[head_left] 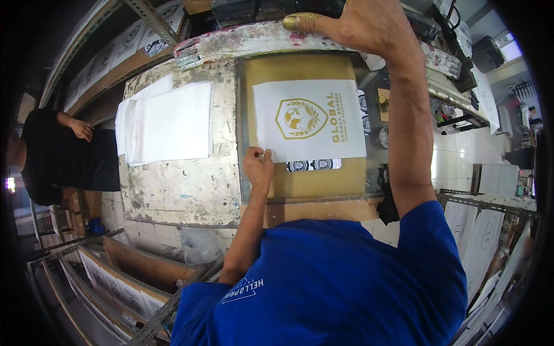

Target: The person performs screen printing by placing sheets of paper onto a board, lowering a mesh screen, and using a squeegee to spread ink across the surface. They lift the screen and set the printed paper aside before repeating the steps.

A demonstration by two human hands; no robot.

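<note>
Two bare hands: your left hand [258,167] near the middle, your right hand [369,26] at the far side.
Left fingers and thumb: curled at the near left corner of the white sheet [311,118]; you cannot tell from here whether they pinch it.
Right thumb: gold-stained, stretched along the paint-stained bar [231,47]; your other fingers run out of view, so their hold on it cannot be told.
White sheet: flat in front of you on the yellow-brown board [317,181], bearing a gold shield crest [302,119] and gold lettering turned sideways.
Printed strips: black-and-white crests, one piece [313,165] showing past the sheet's near edge, another [363,112] past its right edge.
White stack: loose sheets [173,124], unevenly piled to the left of the board.
Tabletop: pale, worn and spotted [179,190], under the stack.
Co-worker: dark-clothed person [52,155] beyond the table's left edge, one hand [82,130] at the front of the body.
Lower left: metal rack [156,317] holding boards, with a clear plastic bag [202,245] nearby.
</note>
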